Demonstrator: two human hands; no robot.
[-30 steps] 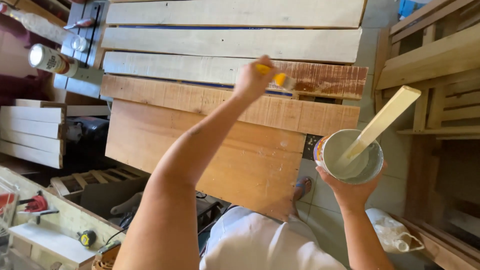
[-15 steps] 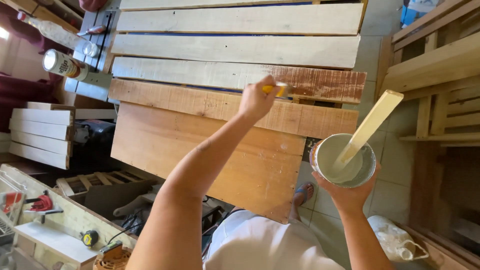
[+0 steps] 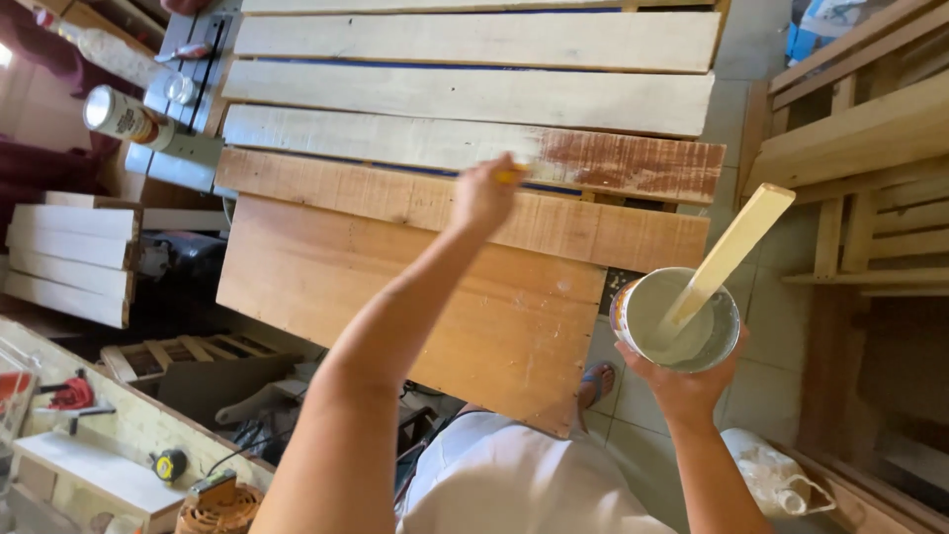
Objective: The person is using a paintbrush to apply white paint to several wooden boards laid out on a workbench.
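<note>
My left hand (image 3: 482, 196) grips a brush with a yellow handle (image 3: 511, 177) against a pale plank (image 3: 376, 138). The hand sits just left of that plank's reddish-brown stained end (image 3: 633, 163). The brush head is hidden behind my fingers. My right hand (image 3: 684, 384) holds up a round can (image 3: 643, 307) from below, off the boards' right edge. The can holds pale grey-white liquid, and a flat wooden stir stick (image 3: 736, 242) leans out of it to the upper right.
Two bare planks (image 3: 474, 40) lie beyond, and wider brown boards (image 3: 326, 267) lie nearer me. Spray cans (image 3: 124, 117) sit at the upper left, stacked boards (image 3: 69, 262) at the left, and a tape measure (image 3: 170, 463) on a bench. Wooden frames (image 3: 860, 138) stand at the right. A plastic jug (image 3: 776, 480) is on the floor.
My left hand with the brush has slid left along the plank, off the stained end onto the pale wood. The can in my right hand has stayed about level.
</note>
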